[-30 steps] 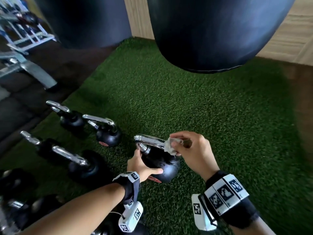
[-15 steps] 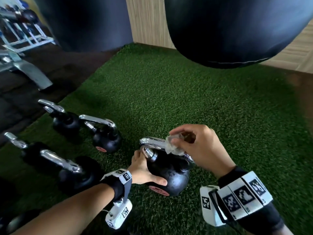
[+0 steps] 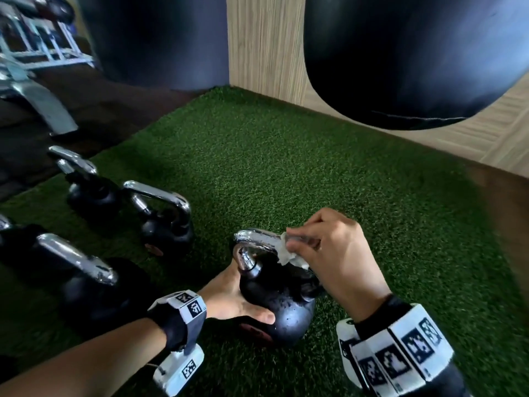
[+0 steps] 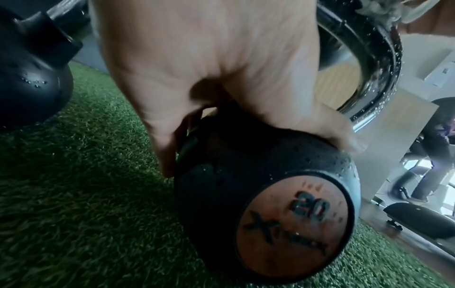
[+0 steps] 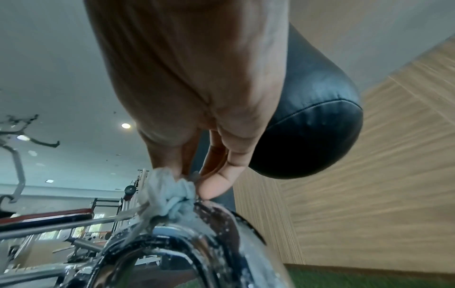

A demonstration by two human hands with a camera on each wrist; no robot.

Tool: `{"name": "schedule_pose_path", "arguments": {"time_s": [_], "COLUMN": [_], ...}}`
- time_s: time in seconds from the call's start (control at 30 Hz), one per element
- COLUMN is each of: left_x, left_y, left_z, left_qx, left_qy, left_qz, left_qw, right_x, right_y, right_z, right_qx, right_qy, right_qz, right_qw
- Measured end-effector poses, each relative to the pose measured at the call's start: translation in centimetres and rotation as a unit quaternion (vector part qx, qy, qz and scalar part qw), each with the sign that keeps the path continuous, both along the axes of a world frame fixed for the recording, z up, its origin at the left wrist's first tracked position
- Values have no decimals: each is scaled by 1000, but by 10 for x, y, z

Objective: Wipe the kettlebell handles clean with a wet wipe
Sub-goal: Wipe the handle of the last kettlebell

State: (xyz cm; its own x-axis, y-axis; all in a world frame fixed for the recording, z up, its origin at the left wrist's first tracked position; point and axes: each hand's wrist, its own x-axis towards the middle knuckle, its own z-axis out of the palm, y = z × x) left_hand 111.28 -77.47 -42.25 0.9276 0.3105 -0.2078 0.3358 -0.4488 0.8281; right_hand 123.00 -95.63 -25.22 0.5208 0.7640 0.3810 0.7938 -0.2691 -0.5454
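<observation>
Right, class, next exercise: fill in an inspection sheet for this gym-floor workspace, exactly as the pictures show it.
Surface: green artificial turf.
Job's things: black round kettlebell tilted, red base disc showing; white crumpled wet wipe pressed on its droplet-covered chrome handle.
Clutter: other black chrome-handled kettlebells standing to the left.
Grippers: left hand grips the kettlebell's body; right hand pinches the wipe.
Cables: nothing seen.
Surroundings: two black punching bags, pale wooden wall panelling, grey metal rack.

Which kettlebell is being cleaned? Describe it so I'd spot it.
On the green turf, black kettlebells stand left of the big punching bag. It is the rightmost one. Only it is touched: left hand on its ball, right hand pinching a white wipe on its handle.
</observation>
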Motion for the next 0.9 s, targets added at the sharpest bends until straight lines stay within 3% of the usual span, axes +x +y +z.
{"name": "schedule_pose_path", "arguments": {"time_s": [0.23,0.33,0.4,0.57,0.67,0.9], "left_x": [0,0,-1,-1,-2,0], "left_y": [-3,-2,-2,-1,-2,-2], "left_z": [4,8,8,8,9,12], "left_qx": [28,19,13,-2,-4,17], "left_qy": [15,26,32,-2,-7,0], "left_qz": [2,-1,0,-7,-5,-12], "left_qw": [999,999,999,1000,1000,1000], "right_x": [-12,-7,-7,-11,-10,0], "right_y": [-7,-28,-27,-17,-37,-59], "right_z": [-8,-13,-13,-17,-26,-46], "right_qx": [-82,-38,-61,-17,-21,16], "right_qy": [-69,10,-1,36,-11,2], "right_qz": [-23,-45,-60,-37,-57,-103], "right_qw": [994,998,996,999,998,995]}}
